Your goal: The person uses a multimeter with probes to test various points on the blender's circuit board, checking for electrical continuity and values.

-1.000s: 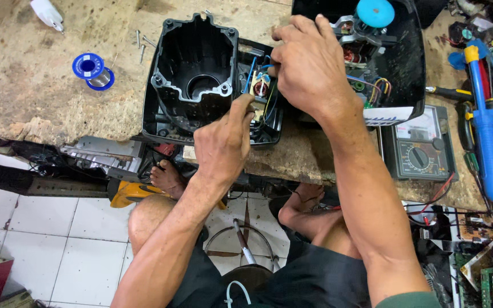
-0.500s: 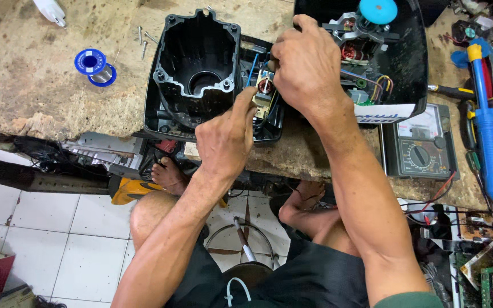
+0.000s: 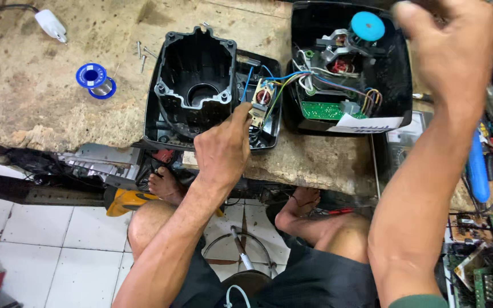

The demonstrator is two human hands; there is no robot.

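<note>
An opened black appliance lies in two halves on a worn wooden bench point(image 3: 58, 114). The left housing half point(image 3: 195, 85) is hollow; a small switch board point(image 3: 261, 102) with blue, yellow and brown wires sits at its right side. My left hand point(image 3: 223, 148) pinches that switch board with thumb and fingertips. The right housing half point(image 3: 346, 68) holds a motor with a blue round cap point(image 3: 367, 25) and a green circuit board point(image 3: 322, 110). My right hand point(image 3: 446, 51) is raised at the top right, away from the housing, fingers curled; what it holds, if anything, is hidden.
A blue solder spool point(image 3: 93, 78), loose screws point(image 3: 142, 54) and a white plug point(image 3: 51, 24) lie on the bench's left. A blue-handled tool point(image 3: 477, 168) and circuit boards point(image 3: 486, 268) crowd the right. My knees and a stool point(image 3: 241, 256) are below the bench edge, over white tiles.
My right hand has lifted off the switch area and swung up to the right, uncovering the wires and motor half. My left hand stays on the switch board.
</note>
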